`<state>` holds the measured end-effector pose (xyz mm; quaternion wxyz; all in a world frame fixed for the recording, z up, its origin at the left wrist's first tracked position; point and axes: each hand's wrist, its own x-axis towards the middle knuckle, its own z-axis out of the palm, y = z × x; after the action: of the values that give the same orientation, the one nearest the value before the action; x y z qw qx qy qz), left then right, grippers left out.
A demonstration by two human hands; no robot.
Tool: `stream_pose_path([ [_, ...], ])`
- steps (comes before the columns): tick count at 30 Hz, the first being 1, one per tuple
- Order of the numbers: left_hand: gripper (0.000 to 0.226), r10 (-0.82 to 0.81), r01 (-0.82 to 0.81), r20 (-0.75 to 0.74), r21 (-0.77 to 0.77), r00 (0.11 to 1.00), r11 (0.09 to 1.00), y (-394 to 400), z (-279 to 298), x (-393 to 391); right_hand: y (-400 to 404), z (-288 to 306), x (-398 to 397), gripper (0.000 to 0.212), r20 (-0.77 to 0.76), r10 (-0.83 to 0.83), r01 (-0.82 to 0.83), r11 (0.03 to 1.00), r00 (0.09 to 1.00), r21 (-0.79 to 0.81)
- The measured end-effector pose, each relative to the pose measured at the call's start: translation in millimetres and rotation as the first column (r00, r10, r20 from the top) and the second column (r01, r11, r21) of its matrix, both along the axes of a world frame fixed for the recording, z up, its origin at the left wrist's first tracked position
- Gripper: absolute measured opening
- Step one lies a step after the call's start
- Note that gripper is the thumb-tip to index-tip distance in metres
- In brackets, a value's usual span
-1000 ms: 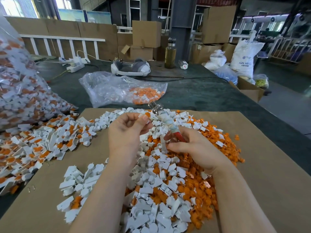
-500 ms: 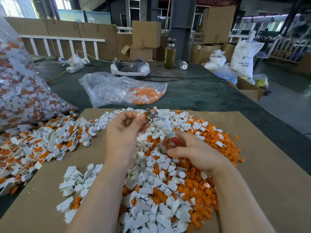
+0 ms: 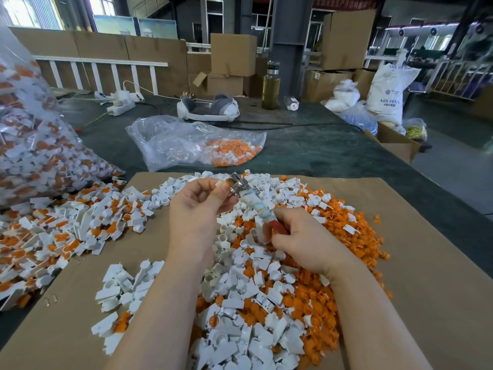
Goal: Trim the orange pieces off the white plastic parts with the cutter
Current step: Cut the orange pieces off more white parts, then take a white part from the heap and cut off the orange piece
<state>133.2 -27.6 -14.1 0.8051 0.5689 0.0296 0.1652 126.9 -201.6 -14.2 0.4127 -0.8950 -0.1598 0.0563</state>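
So the right hand is gripping the cutter, fingers curled round its red handle, with the metal head pointing toward 11 o'clock. The left hand is pinching a small white plastic part right at that head. Both are hovering over the white-and-orange pile on the cardboard sheet covering the tabletop.

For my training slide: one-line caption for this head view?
Left hand presents a part to the cutter gripped by the right hand.
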Motion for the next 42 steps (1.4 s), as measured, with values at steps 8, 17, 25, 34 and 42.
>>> stream_pose_path([
  [8,0.023,-0.008,-0.111,-0.260,-0.438,0.965,0.892,24.4,-0.8,3.4,3.6,-5.9,2.3,0.014,0.078,-0.075,0.077,0.997,0.994,-0.016],
  [17,0.011,0.160,-0.349,-0.313,-0.875,0.936,0.336,82.5,-8.8,13.2,-3.1,-8.8,8.0,0.009,0.144,-0.315,0.314,0.949,0.938,0.026],
  [25,0.024,0.176,-0.310,-0.263,-0.881,0.949,0.356,83.5,-8.9,8.2,-9.1,-18.3,15.6,0.016,0.175,-0.376,0.391,0.918,0.910,-0.062],
  [34,0.009,0.106,-0.056,-0.372,0.142,0.922,0.988,41.8,-0.7,5.0,-0.4,-29.5,22.2,0.022,0.284,-0.351,0.422,0.872,0.892,-0.248],
  [42,0.005,0.074,0.226,-0.317,0.801,0.945,0.555,4.4,-15.3,5.6,8.3,-33.8,23.7,0.020,0.341,-0.307,0.430,0.817,0.889,-0.385],
])
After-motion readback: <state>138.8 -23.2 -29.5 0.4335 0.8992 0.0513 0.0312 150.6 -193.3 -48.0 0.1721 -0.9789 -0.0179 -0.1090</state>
